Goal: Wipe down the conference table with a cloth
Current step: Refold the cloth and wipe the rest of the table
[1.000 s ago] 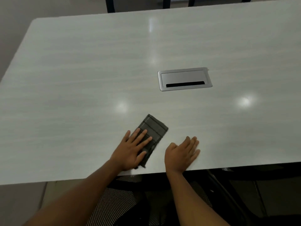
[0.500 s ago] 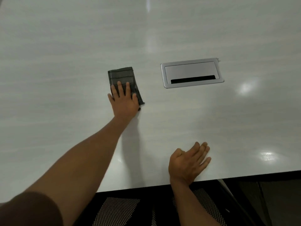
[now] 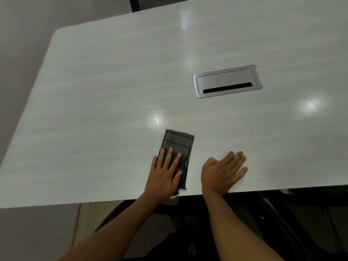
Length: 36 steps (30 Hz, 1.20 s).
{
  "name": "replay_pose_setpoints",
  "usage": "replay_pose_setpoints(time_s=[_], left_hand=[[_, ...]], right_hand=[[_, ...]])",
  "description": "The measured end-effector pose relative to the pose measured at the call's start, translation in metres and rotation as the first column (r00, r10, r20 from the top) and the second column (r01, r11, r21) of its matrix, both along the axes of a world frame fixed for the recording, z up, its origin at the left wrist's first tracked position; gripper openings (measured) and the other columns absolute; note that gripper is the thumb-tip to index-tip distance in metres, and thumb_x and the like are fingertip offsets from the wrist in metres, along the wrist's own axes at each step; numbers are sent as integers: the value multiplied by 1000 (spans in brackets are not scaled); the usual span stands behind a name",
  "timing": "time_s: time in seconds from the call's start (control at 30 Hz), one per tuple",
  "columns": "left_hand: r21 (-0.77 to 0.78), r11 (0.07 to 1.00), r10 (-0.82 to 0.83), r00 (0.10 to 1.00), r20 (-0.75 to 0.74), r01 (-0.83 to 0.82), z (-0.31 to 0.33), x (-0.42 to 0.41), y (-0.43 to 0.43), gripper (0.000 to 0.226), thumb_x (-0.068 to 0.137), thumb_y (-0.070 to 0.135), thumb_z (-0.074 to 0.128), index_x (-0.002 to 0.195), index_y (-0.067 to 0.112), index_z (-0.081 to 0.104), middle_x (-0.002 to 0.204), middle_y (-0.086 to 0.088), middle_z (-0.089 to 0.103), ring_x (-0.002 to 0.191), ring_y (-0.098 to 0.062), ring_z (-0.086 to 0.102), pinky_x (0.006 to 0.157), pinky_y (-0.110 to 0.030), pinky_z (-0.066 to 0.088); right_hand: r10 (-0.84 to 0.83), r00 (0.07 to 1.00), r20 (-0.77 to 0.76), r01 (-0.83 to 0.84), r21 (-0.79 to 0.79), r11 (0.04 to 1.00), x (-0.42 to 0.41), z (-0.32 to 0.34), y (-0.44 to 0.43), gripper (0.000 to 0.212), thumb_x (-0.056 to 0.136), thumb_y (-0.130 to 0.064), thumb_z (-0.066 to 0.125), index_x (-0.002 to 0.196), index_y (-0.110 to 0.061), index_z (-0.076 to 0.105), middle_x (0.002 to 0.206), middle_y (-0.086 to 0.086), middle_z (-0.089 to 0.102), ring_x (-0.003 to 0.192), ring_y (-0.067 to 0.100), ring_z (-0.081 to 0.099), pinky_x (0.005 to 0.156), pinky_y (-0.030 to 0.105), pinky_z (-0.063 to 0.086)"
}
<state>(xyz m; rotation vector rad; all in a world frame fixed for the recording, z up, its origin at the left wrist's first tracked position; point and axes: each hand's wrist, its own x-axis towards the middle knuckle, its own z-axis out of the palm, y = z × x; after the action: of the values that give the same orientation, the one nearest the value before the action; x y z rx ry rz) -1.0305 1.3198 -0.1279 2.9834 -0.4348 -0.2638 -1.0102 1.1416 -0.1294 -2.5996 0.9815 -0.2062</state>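
The folded dark cloth (image 3: 178, 146) lies under the left hand (image 3: 165, 174), whose straight, spread fingers press it flat onto the pale surface (image 3: 94, 110), likely for wiping pressure, while the right hand (image 3: 222, 172), flat and empty just beside it, seems to brace the person's lean.

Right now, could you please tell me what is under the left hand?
The folded dark cloth lies under the left hand, flat on the table. The hand hides its near part.

head view, looking down, close over table (image 3: 94, 110) near edge
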Motion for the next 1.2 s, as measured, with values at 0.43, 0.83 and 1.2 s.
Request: replay_pose_setpoints(time_s=[0.43,0.83,1.2], left_hand=[[16,945,326,945,-5,-326,5,18,31,63,96,48,24,153,21,32,160,-15,24,147,-40,19,116,-60,19],[-31,987,158,985,72,-156,1,22,111,60,98,45,27,154,24,29,162,-9,20,151,-34,12,117,-56,21],[-17,999,46,996,75,-45,-1,168,193,59,97,47,29,153,29,30,162,-6,22,150,-30,17,116,-57,21]], right_hand=[[68,997,-25,-66,78,995,-5,0,9,57,83,-15,57,135,3,43,155,27,30,148,39,21,120,57,13],[73,997,28,-73,-5,997,-17,0,112,53,86,-17,43,137,0,45,154,20,37,148,32,25,121,53,16],[9,999,52,-4,-98,995,-11,-8,117,55,81,-16,47,134,0,48,154,18,39,148,30,26,121,52,18]])
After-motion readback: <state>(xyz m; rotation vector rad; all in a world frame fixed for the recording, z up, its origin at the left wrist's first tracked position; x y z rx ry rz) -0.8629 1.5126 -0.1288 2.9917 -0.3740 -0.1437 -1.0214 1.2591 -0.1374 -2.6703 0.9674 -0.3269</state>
